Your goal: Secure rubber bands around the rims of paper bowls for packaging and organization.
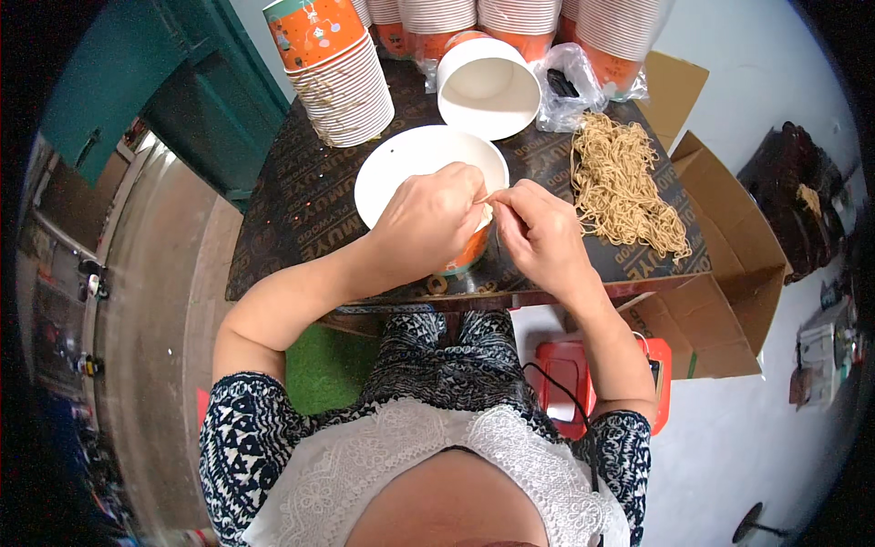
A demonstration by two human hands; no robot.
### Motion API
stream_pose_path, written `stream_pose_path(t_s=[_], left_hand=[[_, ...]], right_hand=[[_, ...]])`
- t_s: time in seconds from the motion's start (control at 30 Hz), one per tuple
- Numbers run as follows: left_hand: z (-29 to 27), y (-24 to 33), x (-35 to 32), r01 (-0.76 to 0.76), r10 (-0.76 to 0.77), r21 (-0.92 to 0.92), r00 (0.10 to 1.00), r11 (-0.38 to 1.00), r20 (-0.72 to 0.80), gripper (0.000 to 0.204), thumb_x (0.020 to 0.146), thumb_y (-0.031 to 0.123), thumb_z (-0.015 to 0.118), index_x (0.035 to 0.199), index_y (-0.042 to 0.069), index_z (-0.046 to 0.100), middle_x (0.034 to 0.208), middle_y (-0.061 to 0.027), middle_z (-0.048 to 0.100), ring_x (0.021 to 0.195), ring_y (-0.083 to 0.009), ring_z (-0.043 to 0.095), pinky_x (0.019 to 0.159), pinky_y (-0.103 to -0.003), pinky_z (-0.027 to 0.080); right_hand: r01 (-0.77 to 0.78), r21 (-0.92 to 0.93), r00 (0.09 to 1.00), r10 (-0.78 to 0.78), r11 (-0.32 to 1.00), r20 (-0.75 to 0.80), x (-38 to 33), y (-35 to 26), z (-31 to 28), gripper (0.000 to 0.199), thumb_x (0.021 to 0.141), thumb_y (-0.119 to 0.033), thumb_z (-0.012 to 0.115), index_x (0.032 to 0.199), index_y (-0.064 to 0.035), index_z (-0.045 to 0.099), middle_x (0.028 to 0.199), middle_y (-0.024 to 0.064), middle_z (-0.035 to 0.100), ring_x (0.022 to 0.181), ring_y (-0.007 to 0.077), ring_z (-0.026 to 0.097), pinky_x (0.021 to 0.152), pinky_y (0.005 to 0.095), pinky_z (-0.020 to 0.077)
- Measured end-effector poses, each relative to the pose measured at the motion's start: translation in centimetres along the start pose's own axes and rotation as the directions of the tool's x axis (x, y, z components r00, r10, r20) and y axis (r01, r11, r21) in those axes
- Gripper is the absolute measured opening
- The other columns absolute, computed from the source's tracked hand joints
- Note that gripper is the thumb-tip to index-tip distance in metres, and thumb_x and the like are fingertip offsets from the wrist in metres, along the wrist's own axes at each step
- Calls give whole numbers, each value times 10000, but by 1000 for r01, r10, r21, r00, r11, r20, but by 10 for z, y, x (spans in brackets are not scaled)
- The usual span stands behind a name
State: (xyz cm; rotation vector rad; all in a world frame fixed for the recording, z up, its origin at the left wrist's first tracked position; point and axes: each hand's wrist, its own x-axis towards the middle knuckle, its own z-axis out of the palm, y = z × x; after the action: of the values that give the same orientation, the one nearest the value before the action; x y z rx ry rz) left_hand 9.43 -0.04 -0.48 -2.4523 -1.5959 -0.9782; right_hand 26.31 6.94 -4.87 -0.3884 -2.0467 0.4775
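A white-lined paper bucket [387, 173] with an orange outside stands tilted at the table's near edge, its mouth toward the far left. My left hand [433, 214] is closed in a fist over its near rim. Close beside it, my right hand [542, 232] is closed in a pinch. A thin tan cord [493, 197] runs between the fingers of both hands; its ends are hidden. Right of my right hand lies a loose heap of tan cords [627, 187].
At the far left leans a stack of orange buckets [346, 96] with tan cords along it. Another bucket [488, 91] lies on its side, beside a clear plastic bag [572, 87]. More stacks [437, 16] line the back. An open cardboard box [720, 246] stands right of the dark table [305, 205].
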Motion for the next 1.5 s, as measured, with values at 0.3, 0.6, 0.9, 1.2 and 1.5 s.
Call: stream_pose_path(t_s=[0.3, 0.6, 0.9, 1.2, 1.5], left_hand=[[2, -3, -3, 25, -26, -103, 1000, 994, -12, 94, 859, 39, 675, 884, -5, 595, 729, -128, 651, 622, -213, 662, 582, -319, 527], [-10, -14, -1, 423, -276, -604, 905, 676, 325, 65, 918, 45, 606, 878, -5, 597, 780, -56, 652, 662, -65, 576, 599, -210, 466], [-10, -22, 6, 608, -473, -550, 793, 572, 384, 66, 827, 30, 567, 763, 11, 562, 651, -67, 638, 498, -99, 577, 442, -247, 406], [-5, -25, 7, 562, -526, -455, 822, 691, 217, 45, 871, 9, 590, 838, 9, 560, 707, -43, 597, 525, -75, 538, 472, -208, 434], [-21, -2, -7, 332, -328, -209, 943, 920, 57, 55, 831, -24, 610, 874, -23, 577, 780, -61, 607, 715, -136, 611, 676, -300, 502]], right_hand=[[-304, 294, 946, 250, 906, 208, 0, -4, -7, 96, 926, -38, 576, 969, 33, 625, 747, 178, 666, 689, 286, 694, 625, 365, 524], [-176, 246, 984, 179, 953, 11, -17, -10, 4, 19, 923, -6, 579, 940, -2, 572, 696, 133, 647, 618, 237, 686, 560, 333, 523], [85, -6, 995, -85, 996, 53, -39, 1, 9, 236, 739, 120, 558, 941, 2, 584, 729, 125, 591, 622, 276, 636, 542, 342, 500], [64, -18, 991, -66, 998, -116, -33, -4, 15, 132, 856, 42, 625, 972, -2, 579, 765, 123, 641, 593, 258, 642, 529, 343, 506], [-220, 404, 941, 302, 888, -151, -24, -11, 28, 43, 921, 21, 589, 963, 12, 586, 736, 55, 607, 608, 102, 574, 549, 251, 458]])
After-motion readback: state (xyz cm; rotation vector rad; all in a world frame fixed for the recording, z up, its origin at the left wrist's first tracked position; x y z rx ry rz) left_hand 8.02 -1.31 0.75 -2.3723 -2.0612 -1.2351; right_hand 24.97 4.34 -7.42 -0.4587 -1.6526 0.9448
